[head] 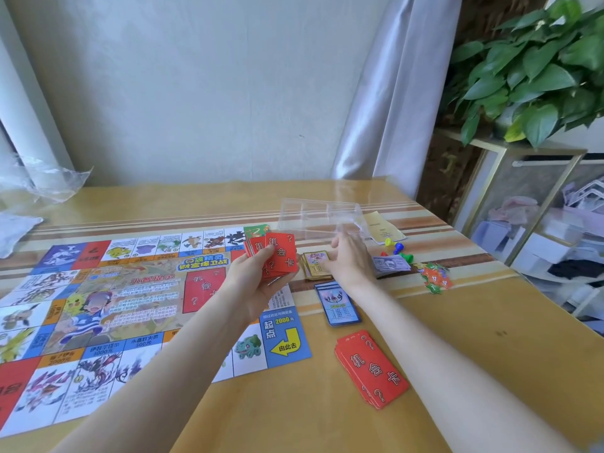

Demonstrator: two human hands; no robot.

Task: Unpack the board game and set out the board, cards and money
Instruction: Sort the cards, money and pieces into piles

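On a yellow table point(327, 420), the game board point(137, 308) lies flat. Above its right edge, the left hand point(261, 282) grips a fan of red cards point(277, 255); the right hand point(351, 259) reaches forward, fingers loosely extended, over gold cards point(315, 264) beside paper money point(390, 265).

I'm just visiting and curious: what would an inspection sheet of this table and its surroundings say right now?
Surface: wooden table with a striped band, under a glossy cover.
Job's things: game board lies unfolded; red card stack, blue card stack, yellow card stack, paper money, coloured pawns, star tokens.
Clutter: clear plastic tray, folded leaflet, crumpled plastic wrap.
Grippers: left hand holds a fan of red cards; right hand reaches open over the yellow stack.
Cables: nothing seen.
Surroundings: curtain, potted plant, storage shelf.
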